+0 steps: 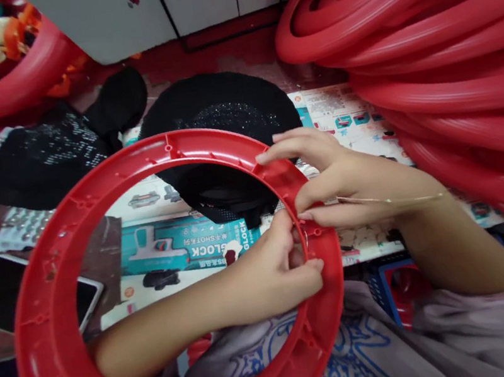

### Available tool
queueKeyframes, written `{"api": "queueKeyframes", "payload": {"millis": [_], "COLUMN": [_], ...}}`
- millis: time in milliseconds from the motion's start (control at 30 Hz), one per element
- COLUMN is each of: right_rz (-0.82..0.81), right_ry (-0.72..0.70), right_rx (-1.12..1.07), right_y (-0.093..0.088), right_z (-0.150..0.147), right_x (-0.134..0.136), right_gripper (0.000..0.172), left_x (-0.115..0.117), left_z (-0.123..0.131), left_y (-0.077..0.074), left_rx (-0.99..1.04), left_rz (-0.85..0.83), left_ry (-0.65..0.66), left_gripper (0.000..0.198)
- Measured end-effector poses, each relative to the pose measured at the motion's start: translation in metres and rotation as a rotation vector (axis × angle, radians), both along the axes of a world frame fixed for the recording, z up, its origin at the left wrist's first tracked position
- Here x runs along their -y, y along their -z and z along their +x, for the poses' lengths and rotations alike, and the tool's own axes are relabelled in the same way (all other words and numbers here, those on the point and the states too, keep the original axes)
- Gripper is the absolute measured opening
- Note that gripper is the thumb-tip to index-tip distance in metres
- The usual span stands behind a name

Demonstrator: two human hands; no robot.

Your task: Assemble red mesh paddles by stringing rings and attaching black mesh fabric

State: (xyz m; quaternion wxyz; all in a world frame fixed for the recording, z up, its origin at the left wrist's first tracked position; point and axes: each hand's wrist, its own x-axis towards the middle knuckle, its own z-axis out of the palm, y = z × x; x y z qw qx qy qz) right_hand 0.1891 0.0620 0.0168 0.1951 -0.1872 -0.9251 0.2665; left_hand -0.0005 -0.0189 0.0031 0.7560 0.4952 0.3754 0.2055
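A large red plastic ring (32, 280), its ribbed hollow side facing up, rests over my lap and fills the lower left. My left hand (288, 265) reaches through the ring's opening and is closed around its right rim, thumb and fingers on either side. My right hand (328, 183) lies on the upper right of the same rim, fingers bent and spread apart, their tips touching the plastic. A thin shiny strand shows in the ring's channel between the two hands; what it is cannot be made out.
Stacked red rings (445, 81) rise at the right. Black cloth pieces (219, 104) with shiny dots lie on printed cardboard (147, 253). Another red ring (27, 71) is at the upper left, a phone (88, 297) at the left, a blue basket (386, 294) at the lower right.
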Motion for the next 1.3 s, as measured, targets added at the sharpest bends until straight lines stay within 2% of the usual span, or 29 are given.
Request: {"api": "queueKeyframes", "payload": {"millis": [133, 367, 500, 667, 767, 933, 1067, 1200, 1300], "right_rz": [-0.219, -0.477, -0.502, -0.512, -0.526, -0.493, -0.355, -0.145, 0.022], "right_ry": [0.001, 0.067, 0.078, 0.105, 0.116, 0.123, 0.172, 0.097, 0.052], "right_rx": [0.015, -0.075, -0.108, -0.117, -0.124, -0.159, -0.294, -0.359, -0.379], "right_y": [-0.001, -0.002, -0.002, -0.002, 0.0, 0.009, 0.015, 0.014, 0.012], "right_z": [-0.003, -0.005, -0.006, -0.009, -0.011, -0.019, -0.02, -0.014, -0.012], "right_x": [-0.002, -0.002, -0.001, 0.002, 0.002, 0.001, -0.002, -0.004, -0.003], "right_gripper": [0.016, 0.016, 0.015, 0.016, 0.016, 0.012, 0.005, 0.008, 0.013], "left_x": [0.001, -0.001, -0.004, -0.007, -0.006, -0.005, -0.004, -0.001, 0.002], "left_z": [0.003, 0.003, 0.002, 0.009, 0.012, 0.01, 0.006, 0.002, 0.001], "left_y": [-0.003, -0.005, -0.005, -0.002, 0.002, 0.014, 0.018, 0.014, 0.012], "left_rx": [0.06, 0.173, 0.231, 0.2, 0.172, 0.084, 0.007, -0.037, -0.103], "left_rz": [-0.093, -0.231, -0.241, -0.247, -0.193, -0.082, 0.025, 0.044, 0.132], "left_ry": [-0.045, -0.111, -0.164, -0.382, -0.431, -0.518, -0.575, -0.433, -0.323], "left_gripper": [0.053, 0.059, 0.058, 0.049, 0.045, 0.031, 0.031, 0.037, 0.038]}}
